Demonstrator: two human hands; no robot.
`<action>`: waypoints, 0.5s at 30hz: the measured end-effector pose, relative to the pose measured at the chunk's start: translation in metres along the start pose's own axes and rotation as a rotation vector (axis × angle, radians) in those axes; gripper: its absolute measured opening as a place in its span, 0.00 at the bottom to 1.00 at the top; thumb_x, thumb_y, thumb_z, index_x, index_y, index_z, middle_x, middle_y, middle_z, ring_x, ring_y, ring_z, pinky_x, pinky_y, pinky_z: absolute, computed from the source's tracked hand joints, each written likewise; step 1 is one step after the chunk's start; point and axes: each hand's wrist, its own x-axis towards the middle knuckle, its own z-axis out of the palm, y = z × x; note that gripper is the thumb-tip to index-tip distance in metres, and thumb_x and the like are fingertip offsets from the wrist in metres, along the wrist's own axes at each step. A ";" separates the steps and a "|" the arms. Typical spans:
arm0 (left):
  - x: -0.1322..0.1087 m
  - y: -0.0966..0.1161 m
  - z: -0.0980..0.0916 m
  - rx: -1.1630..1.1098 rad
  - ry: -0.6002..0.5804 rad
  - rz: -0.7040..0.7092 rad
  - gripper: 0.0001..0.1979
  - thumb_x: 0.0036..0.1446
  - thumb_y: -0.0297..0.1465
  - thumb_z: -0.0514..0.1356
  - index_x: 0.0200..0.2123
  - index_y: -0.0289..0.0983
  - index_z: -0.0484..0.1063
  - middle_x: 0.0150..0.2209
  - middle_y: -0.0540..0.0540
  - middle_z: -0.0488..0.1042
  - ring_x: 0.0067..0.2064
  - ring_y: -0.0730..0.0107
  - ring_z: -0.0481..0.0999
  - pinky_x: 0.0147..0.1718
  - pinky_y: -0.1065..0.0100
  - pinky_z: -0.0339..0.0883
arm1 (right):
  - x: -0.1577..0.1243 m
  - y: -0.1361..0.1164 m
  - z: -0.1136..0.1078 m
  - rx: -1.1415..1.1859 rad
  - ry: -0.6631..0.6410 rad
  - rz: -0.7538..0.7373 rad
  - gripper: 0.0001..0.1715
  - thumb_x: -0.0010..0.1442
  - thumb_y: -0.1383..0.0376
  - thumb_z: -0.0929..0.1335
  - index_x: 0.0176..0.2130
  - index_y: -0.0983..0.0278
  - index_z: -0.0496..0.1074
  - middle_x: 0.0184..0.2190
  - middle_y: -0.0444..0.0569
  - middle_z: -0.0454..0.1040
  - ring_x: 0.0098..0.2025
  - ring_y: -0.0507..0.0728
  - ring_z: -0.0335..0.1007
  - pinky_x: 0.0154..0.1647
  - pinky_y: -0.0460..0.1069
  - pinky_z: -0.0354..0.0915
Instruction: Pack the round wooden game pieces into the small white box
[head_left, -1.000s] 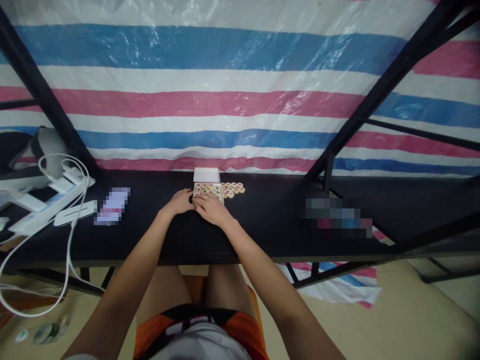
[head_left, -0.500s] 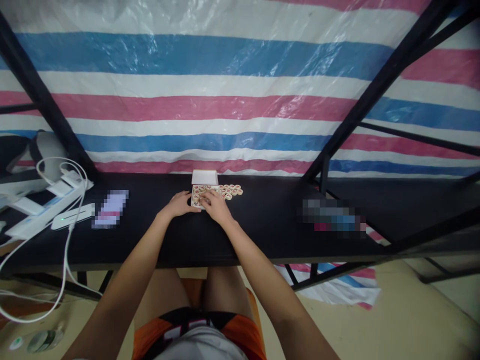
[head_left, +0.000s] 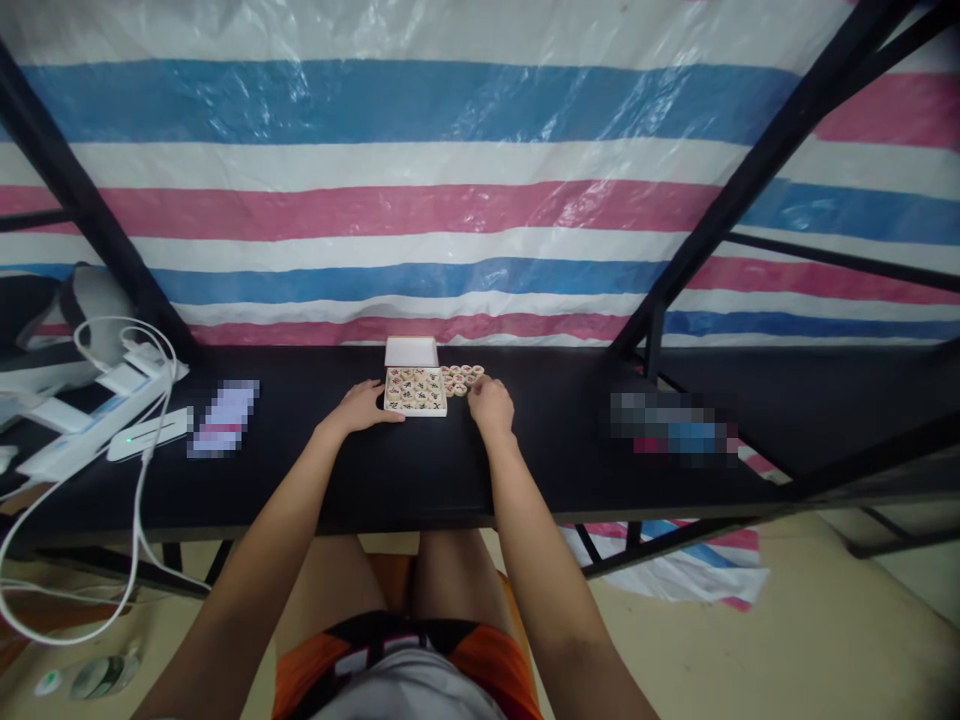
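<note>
A small white box [head_left: 416, 391] filled with round wooden game pieces sits on the black table [head_left: 375, 470]. Its white lid [head_left: 411, 351] lies just behind it. My left hand [head_left: 364, 406] rests against the box's left edge, fingers curled on the rim. A loose cluster of the same pieces [head_left: 461, 377] lies to the right of the box. My right hand [head_left: 491, 405] reaches to that cluster, fingertips bent down onto the nearest pieces; whether one is pinched is hidden.
White power strips and adapters [head_left: 97, 405] with looping cables lie at the table's left end. A blurred card [head_left: 223, 415] sits left of the box, another blurred item [head_left: 671, 430] to the right. Black frame bars [head_left: 750, 170] slant overhead; a striped tarp hangs behind.
My right hand has left the top of the box and moved right to the loose pieces, uncovering the pieces in the box. The left hand has stayed at the box's left edge.
</note>
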 end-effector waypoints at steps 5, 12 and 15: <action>0.000 0.001 -0.001 0.003 0.003 0.000 0.47 0.44 0.60 0.58 0.64 0.42 0.58 0.66 0.41 0.54 0.67 0.47 0.50 0.62 0.55 0.45 | -0.002 -0.003 0.004 0.010 -0.038 -0.070 0.13 0.58 0.70 0.63 0.40 0.63 0.74 0.44 0.56 0.71 0.43 0.59 0.70 0.41 0.51 0.64; -0.001 0.002 -0.001 0.009 -0.007 -0.007 0.48 0.45 0.60 0.57 0.64 0.40 0.57 0.66 0.40 0.54 0.67 0.49 0.49 0.63 0.56 0.44 | 0.000 -0.004 0.004 0.065 0.028 -0.100 0.13 0.59 0.69 0.62 0.41 0.64 0.74 0.42 0.54 0.72 0.42 0.59 0.70 0.42 0.50 0.63; 0.000 0.001 0.000 0.011 0.001 0.001 0.48 0.45 0.60 0.58 0.64 0.40 0.57 0.66 0.39 0.54 0.67 0.48 0.50 0.63 0.56 0.45 | -0.002 -0.014 0.007 0.176 0.094 -0.268 0.14 0.60 0.69 0.60 0.40 0.65 0.74 0.40 0.53 0.72 0.43 0.58 0.68 0.45 0.50 0.63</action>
